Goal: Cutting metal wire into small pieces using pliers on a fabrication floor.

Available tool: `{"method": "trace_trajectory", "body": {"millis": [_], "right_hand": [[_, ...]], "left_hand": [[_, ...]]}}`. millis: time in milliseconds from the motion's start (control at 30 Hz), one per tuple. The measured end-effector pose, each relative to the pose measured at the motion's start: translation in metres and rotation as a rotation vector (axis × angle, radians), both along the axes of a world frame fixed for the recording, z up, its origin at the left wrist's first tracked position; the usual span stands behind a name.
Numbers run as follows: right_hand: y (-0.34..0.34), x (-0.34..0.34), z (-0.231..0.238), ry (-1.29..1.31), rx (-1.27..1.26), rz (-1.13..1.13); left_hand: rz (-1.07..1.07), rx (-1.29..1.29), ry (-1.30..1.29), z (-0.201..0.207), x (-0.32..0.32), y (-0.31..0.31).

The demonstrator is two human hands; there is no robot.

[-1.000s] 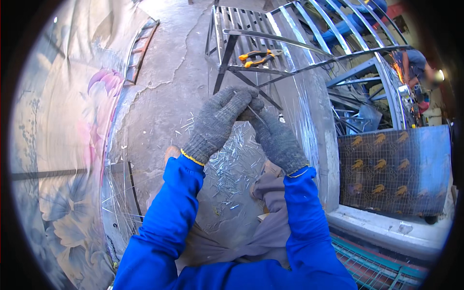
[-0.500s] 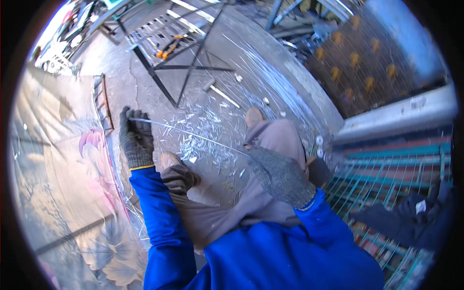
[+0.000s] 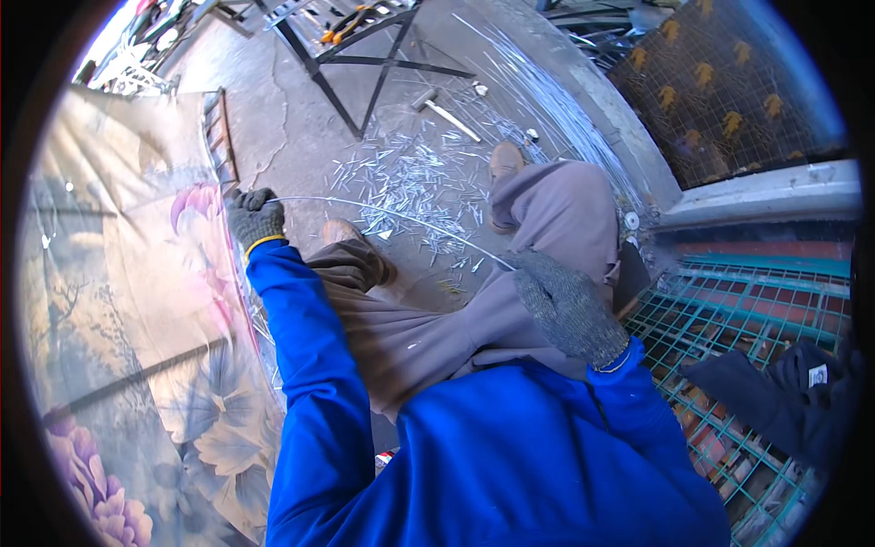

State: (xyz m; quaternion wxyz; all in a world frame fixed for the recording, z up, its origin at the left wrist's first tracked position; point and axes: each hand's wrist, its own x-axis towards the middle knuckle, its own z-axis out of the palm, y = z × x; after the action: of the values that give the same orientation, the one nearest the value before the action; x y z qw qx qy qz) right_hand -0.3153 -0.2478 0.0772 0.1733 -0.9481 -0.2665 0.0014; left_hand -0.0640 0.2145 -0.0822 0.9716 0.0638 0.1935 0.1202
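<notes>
A thin metal rod (image 3: 392, 211) spans the space between my two gloved hands, bowed slightly upward in the middle. My left hand (image 3: 256, 217), in a dark grey knit glove with a yellow cuff edge, is closed around its left end. At the other end, my right hand (image 3: 567, 305) grips the rod near my right thigh, in a matching glove. Beneath the rod, short cut metal pieces (image 3: 415, 187) lie scattered on the floor between my shoes. A hammer (image 3: 448, 115) with a pale handle rests just beyond them.
A dark metal stand (image 3: 383, 64) carries orange-handled pliers (image 3: 348, 25). Long thin rods (image 3: 547, 96) lie along the concrete ledge. Flowered cloth (image 3: 128, 273) hangs at my left. At right are a green wire grid (image 3: 702, 314), dark clothing (image 3: 775, 397) and a brown patterned panel (image 3: 711, 91).
My left hand has gone from partly open fingers to a closed fist on the rod. The rod now bows, and the view has shifted, so the floor things sit higher and farther right.
</notes>
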Motion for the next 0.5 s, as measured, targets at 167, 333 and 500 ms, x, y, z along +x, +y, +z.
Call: {"method": "trace_trajectory", "body": {"millis": [167,333,500], "right_hand": [[0.044,0.009,0.022,0.435,0.554,-0.331],[0.066,0.006,0.013,0.217,0.704,-0.208],[0.062,0.014,-0.018,0.380,0.206,-0.306]], "left_hand": [[0.135,-0.007,0.013,-0.011,-0.010,0.070],[0.088,0.328,-0.166,-0.032,-0.011,0.199],[0.238,0.134,0.173,0.038,-0.020,0.022]]}}
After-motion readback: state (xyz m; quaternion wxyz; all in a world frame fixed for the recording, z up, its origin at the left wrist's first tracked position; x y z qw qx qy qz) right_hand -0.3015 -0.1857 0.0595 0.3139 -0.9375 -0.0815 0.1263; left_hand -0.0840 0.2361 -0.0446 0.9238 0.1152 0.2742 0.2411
